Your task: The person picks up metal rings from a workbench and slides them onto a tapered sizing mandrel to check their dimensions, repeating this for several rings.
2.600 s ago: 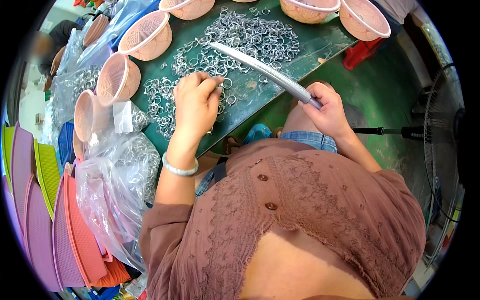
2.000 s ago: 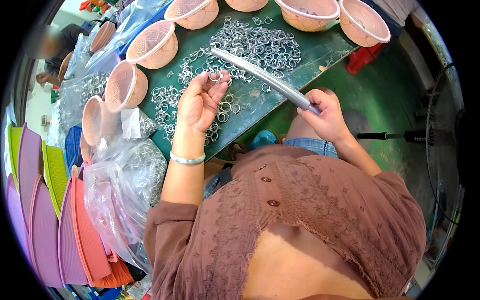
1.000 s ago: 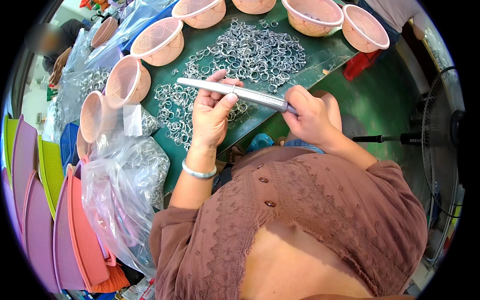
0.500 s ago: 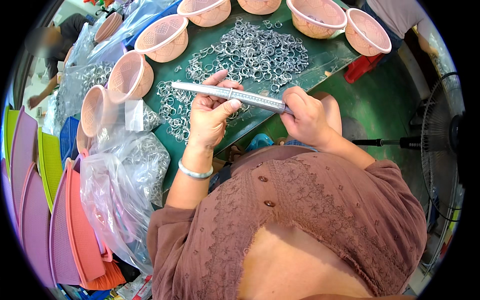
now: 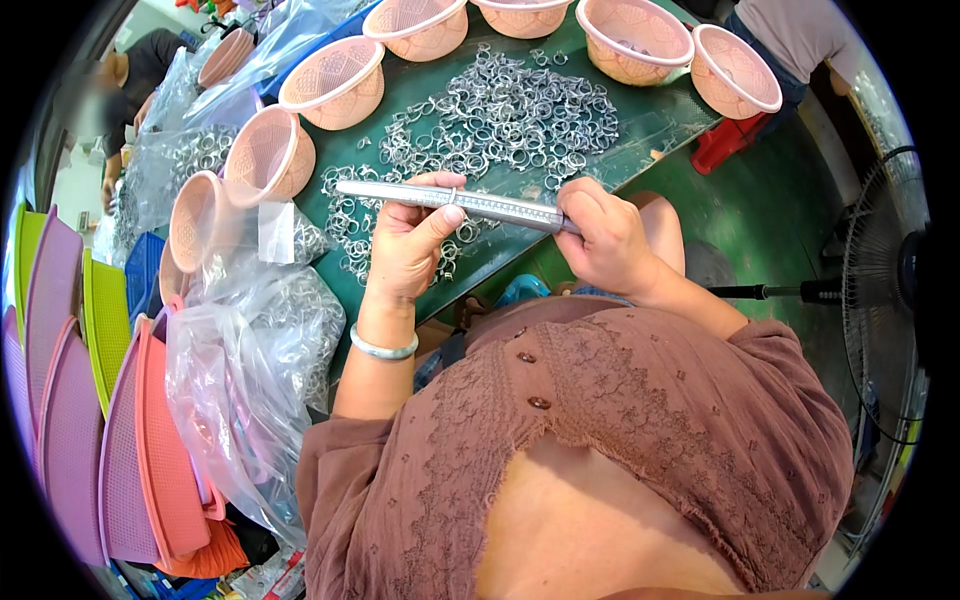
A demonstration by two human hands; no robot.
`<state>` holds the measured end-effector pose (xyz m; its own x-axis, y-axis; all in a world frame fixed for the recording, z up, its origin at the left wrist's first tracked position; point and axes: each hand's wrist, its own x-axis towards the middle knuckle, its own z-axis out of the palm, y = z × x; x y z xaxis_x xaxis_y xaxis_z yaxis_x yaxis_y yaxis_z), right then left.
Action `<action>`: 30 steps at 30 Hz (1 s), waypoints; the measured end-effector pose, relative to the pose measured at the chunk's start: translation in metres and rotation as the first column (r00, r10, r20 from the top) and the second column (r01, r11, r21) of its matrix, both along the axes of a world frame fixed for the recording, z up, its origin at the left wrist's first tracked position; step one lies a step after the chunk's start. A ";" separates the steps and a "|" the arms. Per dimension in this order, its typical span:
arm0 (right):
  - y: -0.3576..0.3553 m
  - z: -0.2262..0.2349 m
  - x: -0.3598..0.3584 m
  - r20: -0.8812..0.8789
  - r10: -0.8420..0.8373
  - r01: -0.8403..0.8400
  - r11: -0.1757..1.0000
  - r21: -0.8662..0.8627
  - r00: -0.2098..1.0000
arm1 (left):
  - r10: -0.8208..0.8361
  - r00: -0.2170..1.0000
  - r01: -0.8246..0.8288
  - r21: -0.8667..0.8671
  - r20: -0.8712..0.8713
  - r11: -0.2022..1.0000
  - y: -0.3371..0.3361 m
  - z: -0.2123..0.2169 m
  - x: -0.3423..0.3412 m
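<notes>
Our right hand [image 5: 608, 235] is clamped on the thick end of the rod [image 5: 505, 207], fingers curled together; the grip hides that end, so we cannot tell its shape. The rod slants across in front of us, its thin end to the left, above the table [image 5: 668, 100]. Marks run along it, too small for us to make out.

One ring [image 5: 454, 194] sits around the rod, and our left hand [image 5: 405, 250] has thumb and fingertips closed on it. The thumb shows in front, its tip just below the rod; the rod covers part of the fingers behind, so we cannot see all of their contact.

Loose rings [image 5: 530, 112] lie in a heap beyond the rod. A smaller spread [image 5: 352, 235] is partly covered by the rod and our left hand. Where the rings overlap, we cannot separate them.

Pink baskets edge the table; the upper edge cuts off one basket [image 5: 522, 15], and we cannot make out what lies in another [image 5: 633, 55]. A clear bag [image 5: 285, 310] left of our wrist blurs its shiny contents. The fan [image 5: 880, 270] is partly lost in the dark rim.
</notes>
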<state>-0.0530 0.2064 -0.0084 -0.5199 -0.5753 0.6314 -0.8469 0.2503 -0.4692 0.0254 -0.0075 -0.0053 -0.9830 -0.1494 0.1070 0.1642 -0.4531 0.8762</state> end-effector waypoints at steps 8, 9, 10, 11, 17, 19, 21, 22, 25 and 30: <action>0.011 0.004 -0.004 0.199 0.037 -0.039 0.999 0.004 0.979 | 0.128 0.991 -0.120 0.146 -0.048 0.982 0.004 0.004 -0.016; 0.016 0.003 -0.005 0.218 0.025 -0.029 0.999 0.015 0.976 | 0.159 0.983 -0.144 0.149 -0.095 0.978 -0.003 0.006 -0.022; 0.021 0.000 -0.007 0.222 0.018 -0.018 1.000 -0.005 0.975 | 0.166 0.981 -0.150 0.161 -0.097 0.975 -0.012 0.009 -0.025; 0.026 -0.002 -0.007 0.262 0.019 -0.017 1.000 -0.009 0.965 | 0.173 0.980 -0.154 0.175 -0.099 0.973 -0.018 0.012 -0.027; 0.059 -0.016 -0.018 0.385 -0.027 0.062 0.995 -0.078 0.923 | 0.171 0.957 -0.231 0.261 0.234 0.937 -0.018 0.025 -0.065; 0.070 -0.017 -0.021 0.422 -0.048 0.102 0.989 -0.107 0.905 | 0.077 0.961 -0.145 0.249 0.265 0.958 -0.007 0.032 -0.081; 0.081 -0.012 -0.023 0.426 -0.087 0.148 0.982 -0.114 0.901 | -0.004 0.968 -0.053 0.220 0.251 0.974 0.003 0.039 -0.100; 0.085 -0.013 -0.025 0.423 -0.091 0.167 0.975 -0.146 0.902 | -0.030 0.969 -0.018 0.190 0.244 0.982 0.008 0.042 -0.111; 0.096 -0.020 -0.029 0.451 -0.097 0.226 0.944 -0.241 0.887 | -0.075 0.971 0.056 0.091 0.228 0.994 0.029 0.055 -0.143; 0.109 -0.025 -0.033 0.545 -0.088 0.308 0.894 -0.326 0.834 | -0.059 0.996 0.075 -0.286 0.064 0.955 0.065 0.072 -0.201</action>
<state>-0.0864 0.3153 -0.0335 -0.8999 -0.1904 0.3924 -0.4143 0.0922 -0.9054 -0.1758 0.0579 0.0671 -0.9952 -0.0539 0.0818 0.0906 -0.1889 0.9778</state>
